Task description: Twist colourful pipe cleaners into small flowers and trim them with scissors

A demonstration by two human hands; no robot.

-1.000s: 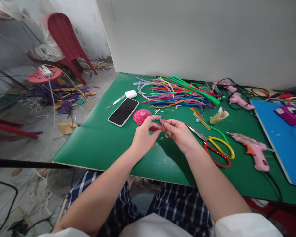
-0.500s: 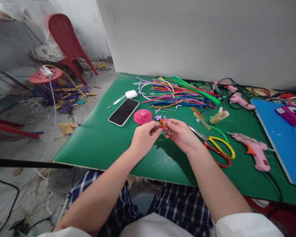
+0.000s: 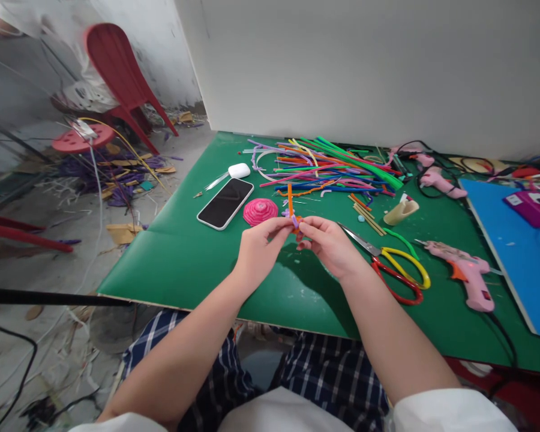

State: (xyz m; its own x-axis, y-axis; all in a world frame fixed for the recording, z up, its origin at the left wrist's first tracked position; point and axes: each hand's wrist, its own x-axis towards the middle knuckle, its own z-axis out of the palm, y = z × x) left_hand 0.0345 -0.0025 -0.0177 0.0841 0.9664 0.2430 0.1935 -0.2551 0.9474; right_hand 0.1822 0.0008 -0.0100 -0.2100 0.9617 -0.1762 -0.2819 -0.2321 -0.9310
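Note:
Between my fingertips is a small piece of orange and purple pipe cleaner [image 3: 290, 199], with an orange length standing up from it. My left hand [image 3: 261, 243] pinches it from the left and my right hand [image 3: 328, 243] from the right, so its lower part is mostly hidden. A small purple flower shape [image 3: 285, 213] shows just behind the fingers. Beyond my left hand lies a pink ridged disc [image 3: 260, 212], coiled in rings. Scissors [image 3: 387, 262] with one yellow and one red handle rest by my right forearm.
A phone [image 3: 225, 203] and white case [image 3: 239, 171] lie at the left of the green table [image 3: 171, 258]. Behind are heaped pipe cleaners [image 3: 333, 165]. To the right are a beige cup [image 3: 401, 212], a pink glue gun [image 3: 465, 273] with a cord, and a blue board [image 3: 513, 252].
The pipe cleaner piece has been turned in my fingers: its orange length now points upward, where a short purple end stood before. Both hands have shifted slightly left.

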